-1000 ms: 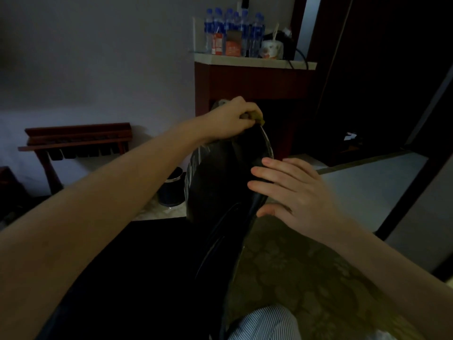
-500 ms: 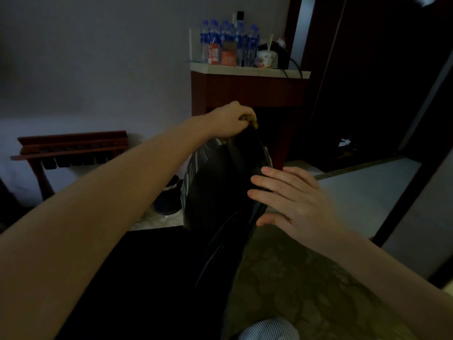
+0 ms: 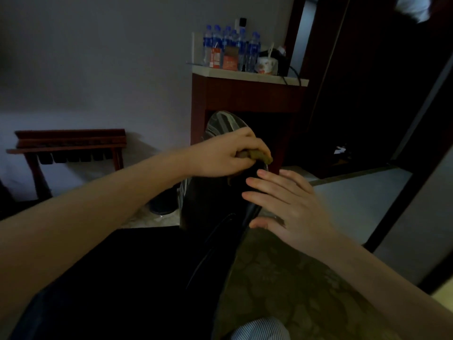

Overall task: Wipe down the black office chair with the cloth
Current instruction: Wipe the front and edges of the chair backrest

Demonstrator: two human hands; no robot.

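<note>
The black office chair (image 3: 210,217) fills the dim middle of the view, its glossy backrest rising toward the cabinet and its seat dark at the lower left. My left hand (image 3: 225,155) is closed on a small olive-green cloth (image 3: 259,155) and presses it against the upper part of the backrest, a little below its top edge. My right hand (image 3: 284,204) lies flat with fingers spread on the backrest's right edge, just below the cloth.
A red-brown cabinet (image 3: 245,94) behind the chair carries several water bottles (image 3: 230,47) and a cup. A wooden luggage rack (image 3: 68,146) stands at the left wall, a dark bin (image 3: 161,204) beside the chair. Patterned carpet (image 3: 282,278) lies at the right, a dark doorway beyond.
My left hand has slid the cloth down from the top edge of the backrest, so the chair's top now shows above it. My right hand has stayed on the chair's edge.
</note>
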